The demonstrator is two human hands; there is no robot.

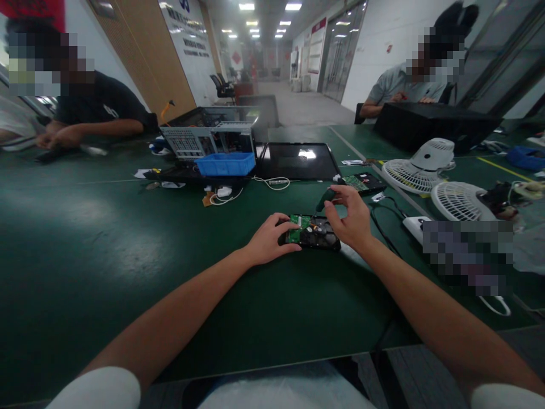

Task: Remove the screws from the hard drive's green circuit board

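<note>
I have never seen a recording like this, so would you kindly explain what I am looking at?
There is no machine here, just a person's two bare hands, seen in one picture from a camera worn on that person's head, looking forward and down. The left hand grips one end of an opened device with a green circuit board showing. The right hand holds a dark green tool over it. On the green table beyond are a blue tray, a black panel and a metal case, with white fans to the right. Two other people are farther off, one on each side.
</note>
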